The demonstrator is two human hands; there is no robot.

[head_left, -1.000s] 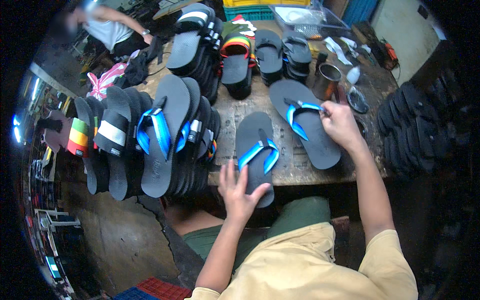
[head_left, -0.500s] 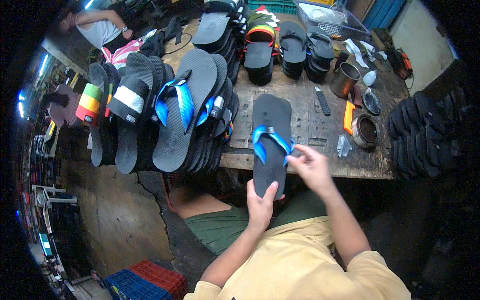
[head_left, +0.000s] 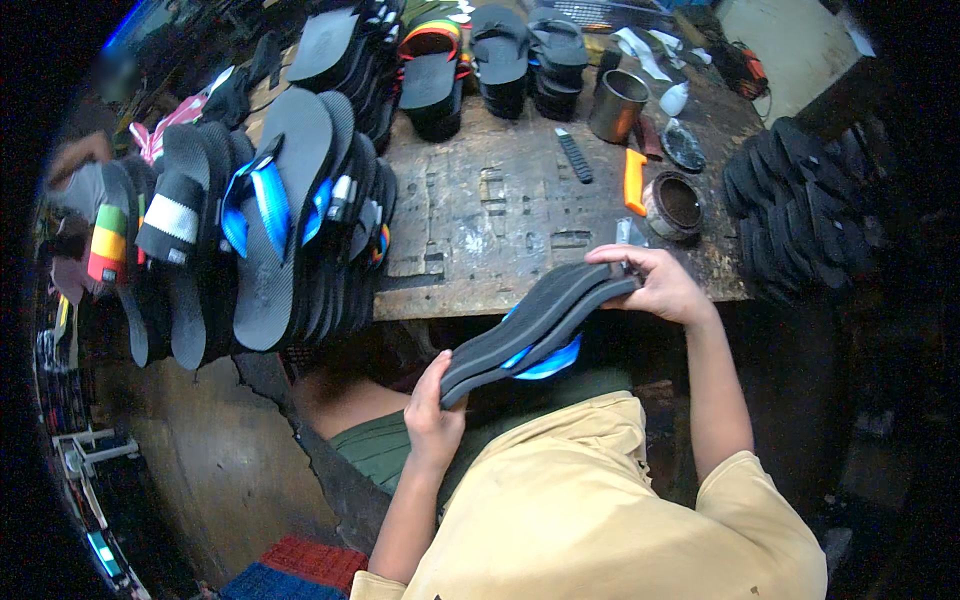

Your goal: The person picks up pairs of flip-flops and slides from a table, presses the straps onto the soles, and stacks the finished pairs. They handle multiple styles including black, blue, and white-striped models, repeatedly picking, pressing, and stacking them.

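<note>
Black flip-flop pair (head_left: 535, 325) with blue straps looks done to me; left hand (head_left: 432, 415) and right hand (head_left: 662, 285) clamp opposite ends, not stacked on the workbench (head_left: 480, 215) yet.

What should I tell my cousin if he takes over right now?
Left hand grips one end, right hand the other end, of a pair of black flip-flops with blue straps, pressed sole to sole and held off the wooden workbench. Done: the pair is picked up and matched. Left: setting it down, perhaps with the finished flip-flops stacked at the bench's left. An orange-handled knife lies on the bench.
</note>
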